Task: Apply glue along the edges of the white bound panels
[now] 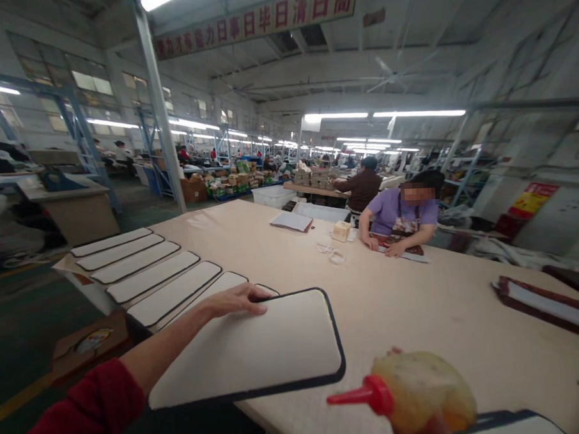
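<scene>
The white panel [257,353] with a dark border looks light for its size, and I judge it fairly stiff, because it holds its flat shape while gripped at one side. Its face seems smooth, so it may slide a little under loose fingers; the corners could bend if pressed hard. The good place to take hold is the long edge, near its middle, with little touch on the pale face.

The soft-looking bottle [421,381] with a red nozzle [369,394] seems easy to squeeze, and its round body is probably best held from the sides; a strong grip could push out too much of the yellowish content.

The panel is at six to seven o'clock in the view, over the near edge of the table [393,302]. The left hand [240,300] is on its far edge, at the panel's twelve o'clock, pinching it between thumb and fingers. The right hand [435,429], at five o'clock, is curled around the bottle, mostly hidden by it; the nozzle points to nine o'clock, near the panel but apart from it. Similar panels [165,296] lie in a row at nine o'clock.
</scene>
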A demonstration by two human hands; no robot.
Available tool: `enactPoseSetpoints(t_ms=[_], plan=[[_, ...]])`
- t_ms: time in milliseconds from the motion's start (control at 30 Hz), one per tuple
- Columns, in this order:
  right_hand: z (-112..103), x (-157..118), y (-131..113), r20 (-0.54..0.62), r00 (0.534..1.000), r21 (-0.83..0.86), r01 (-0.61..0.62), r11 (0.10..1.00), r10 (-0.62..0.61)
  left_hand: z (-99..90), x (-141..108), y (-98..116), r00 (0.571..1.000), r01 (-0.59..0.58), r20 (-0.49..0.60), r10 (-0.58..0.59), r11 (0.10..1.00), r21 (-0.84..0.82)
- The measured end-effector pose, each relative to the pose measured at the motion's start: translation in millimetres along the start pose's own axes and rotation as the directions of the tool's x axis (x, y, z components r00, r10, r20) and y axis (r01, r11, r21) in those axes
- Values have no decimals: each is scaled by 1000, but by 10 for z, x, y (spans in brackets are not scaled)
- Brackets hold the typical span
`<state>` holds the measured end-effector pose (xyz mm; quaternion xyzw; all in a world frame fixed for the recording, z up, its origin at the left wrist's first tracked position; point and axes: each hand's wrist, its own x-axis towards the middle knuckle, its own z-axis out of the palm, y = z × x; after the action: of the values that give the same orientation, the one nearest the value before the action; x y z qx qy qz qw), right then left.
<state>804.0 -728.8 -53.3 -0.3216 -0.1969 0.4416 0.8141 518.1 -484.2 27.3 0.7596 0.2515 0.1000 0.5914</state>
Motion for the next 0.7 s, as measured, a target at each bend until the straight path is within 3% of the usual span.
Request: enactPoseSetpoints(t_ms=[67, 100, 133, 267, 400, 700], plan=[[48, 110, -269, -214, 975, -83, 45, 996, -62, -10, -84, 51, 998, 22, 59, -22, 1000, 10], [96, 173, -379, -340, 936, -136, 44, 990, -88, -9, -121, 87, 996, 34, 82, -35, 999, 24], [150, 239, -469, -323, 938, -185, 69, 980, -127, -8, -154, 125, 993, 45, 103, -49, 998, 41], [309, 482, -657, -19, 967, -296, 239, 925, -255, -9, -234, 253, 978, 58, 199, -70, 996, 66], [288, 617, -718, 137, 966, -339, 255, 905, -220, -12, -252, 317, 968, 64, 237, -80, 995, 76], [3, 680, -803, 279, 954, -365, 210, 907, -109, 25, -243, 432, 968, 70, 238, -80, 996, 48]])
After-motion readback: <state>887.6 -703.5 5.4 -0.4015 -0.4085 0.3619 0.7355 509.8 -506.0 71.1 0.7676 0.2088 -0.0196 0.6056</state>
